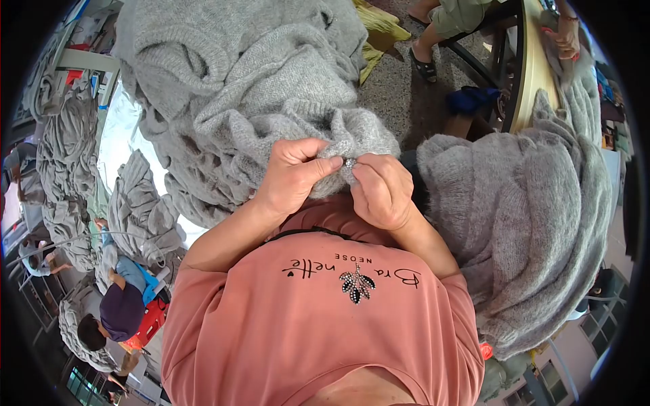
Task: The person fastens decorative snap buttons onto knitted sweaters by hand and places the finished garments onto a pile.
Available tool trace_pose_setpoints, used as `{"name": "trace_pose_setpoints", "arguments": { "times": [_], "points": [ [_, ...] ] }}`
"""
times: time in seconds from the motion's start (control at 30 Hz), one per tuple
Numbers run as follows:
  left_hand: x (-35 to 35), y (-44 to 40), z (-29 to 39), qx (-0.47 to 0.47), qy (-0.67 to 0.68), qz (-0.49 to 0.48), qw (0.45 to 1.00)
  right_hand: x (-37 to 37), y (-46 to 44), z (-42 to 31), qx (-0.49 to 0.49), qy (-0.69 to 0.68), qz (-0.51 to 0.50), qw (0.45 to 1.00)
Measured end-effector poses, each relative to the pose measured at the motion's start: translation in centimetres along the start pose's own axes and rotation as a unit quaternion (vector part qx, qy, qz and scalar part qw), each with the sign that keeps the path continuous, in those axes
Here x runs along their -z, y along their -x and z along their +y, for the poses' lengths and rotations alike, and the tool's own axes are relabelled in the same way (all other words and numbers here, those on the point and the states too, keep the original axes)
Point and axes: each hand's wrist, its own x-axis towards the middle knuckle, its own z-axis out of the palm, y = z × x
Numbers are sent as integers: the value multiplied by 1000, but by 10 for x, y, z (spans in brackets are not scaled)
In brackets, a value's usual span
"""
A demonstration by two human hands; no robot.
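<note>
A fuzzy grey knit sweater is heaped in front of my body, with a ribbed neckline-like opening at its upper left. My left hand pinches a fold of this knit between thumb and fingers, with the thumb pointing right. Close beside it, my right hand is closed, its fingertips pressed on the same fold. Between the fingertips shows a small, sparkly grey bit; whether it is a button or bunched knit I cannot tell.
More grey knitwear is piled at my right, and further garments lie on the left. A yellow cloth hangs beyond the heap. A co-worker's hand is at a wooden table edge; another person sits at left.
</note>
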Motion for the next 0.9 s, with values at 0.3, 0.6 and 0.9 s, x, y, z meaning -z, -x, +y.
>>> {"name": "trace_pose_setpoints", "arguments": {
  "times": [0.3, 0.6, 0.9],
  "points": [
    [4, 0, -9, -40, -83, 34, 995, -1, -3, -10, -35, 44, -100, 993],
    [5, 7, -3, -73, -207, 51, 974, 2, -15, 7, -210, -197, -173, 942],
    [7, 15, -11, -91, -230, 59, 967, 6, -23, 11, -445, -338, -281, 780]
  ]
}}
